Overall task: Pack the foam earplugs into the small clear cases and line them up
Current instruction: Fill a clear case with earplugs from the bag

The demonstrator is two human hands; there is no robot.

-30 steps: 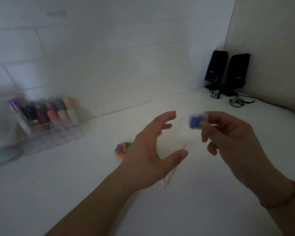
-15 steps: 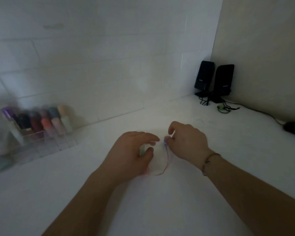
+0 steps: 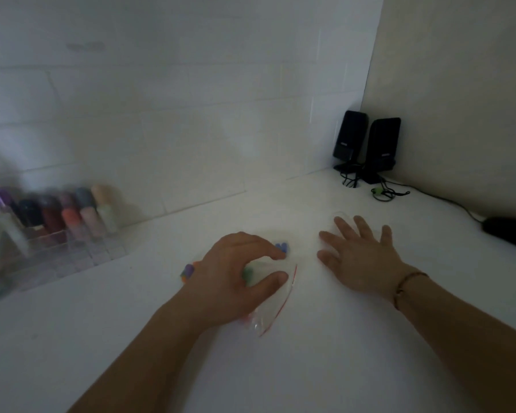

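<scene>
Earplug packing under way, few cases filled as far as shows

Left hand (image 3: 236, 272) arches over a clear zip bag (image 3: 270, 305) with a red seal on the white surface (image 3: 310, 368), its grip curled on the bag; loose foam earplugs (image 3: 187, 271) peek out at its wrist side and a small clear case holding blue earplugs (image 3: 281, 247) sits just beyond its fingertips. Right hand (image 3: 361, 257) lies flat with its grip spread open, its fingers beside a faint clear case (image 3: 341, 218), whose contents I cannot tell. No lined-up row shows, so most packing and the lining up appear left to do. Lipstick organiser (image 3: 54, 231) and speakers (image 3: 367, 144) stand well apart
</scene>
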